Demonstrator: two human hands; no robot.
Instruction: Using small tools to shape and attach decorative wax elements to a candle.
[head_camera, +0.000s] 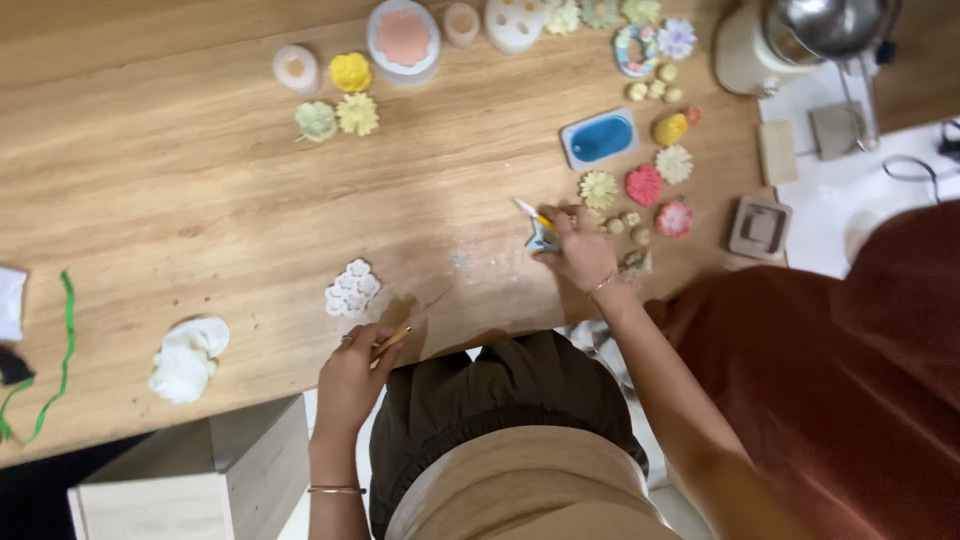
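My left hand (352, 375) rests at the near edge of the wooden table (200, 200) and holds a thin wooden stick (392, 342). A flat white flower-shaped piece (352, 288) lies just beyond it. My right hand (582, 250) is farther out on the table, fingers closed on a small pale blue piece (543, 240) and a thin tool with a yellow and white tip (531, 212). Small flower-shaped casts in yellow (598, 188), pink (644, 185) and cream (674, 163) lie just beyond that hand.
A blue oval mould in a white tray (600, 139), round white moulds (403, 38), yellow and green flower casts (356, 114), a white lump (187, 360), a green ribbon (66, 340), a metal pot (830, 22) at the far right and a wooden box (190, 480) below the table.
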